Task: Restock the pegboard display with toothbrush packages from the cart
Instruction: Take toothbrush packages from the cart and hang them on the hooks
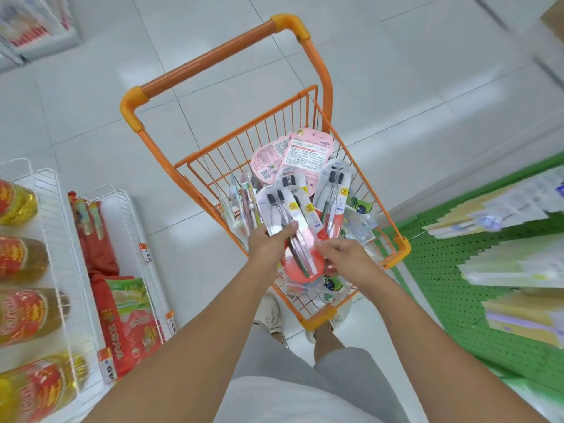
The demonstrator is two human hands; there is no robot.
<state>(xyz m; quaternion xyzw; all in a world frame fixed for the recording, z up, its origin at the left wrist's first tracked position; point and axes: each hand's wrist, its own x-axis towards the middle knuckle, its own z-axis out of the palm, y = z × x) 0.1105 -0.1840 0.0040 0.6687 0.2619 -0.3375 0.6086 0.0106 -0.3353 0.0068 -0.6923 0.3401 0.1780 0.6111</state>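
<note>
**Both hands on a toothbrush package above the cart**

The left hand (268,244) grips a toothbrush package (287,227), its fingers curled under the left edge and the thumb laid across the clear front. The right hand (345,254) is at the package's lower right edge with its fingers bent toward it; motion blur hides whether they pinch it or only touch it.

The package is a long, clear plastic blister holding two brushes side by side, with dark bristle heads at the far end and pale handles running toward the person. A small yellow and white label sits on its right side, and the near end is rounded and red. It is held just above the basket of the orange cart (399,245), near its front rim.

Beneath and beyond it the basket holds a loose heap of other packages (332,190): similar blisters, pink cards printed with text, and some with green cartoon figures.

To the right stands the green pegboard (451,300) with blurred hanging goods. To the left, white wire shelves (52,239) carry oil bottles (18,257) and red bags (128,328).
</note>
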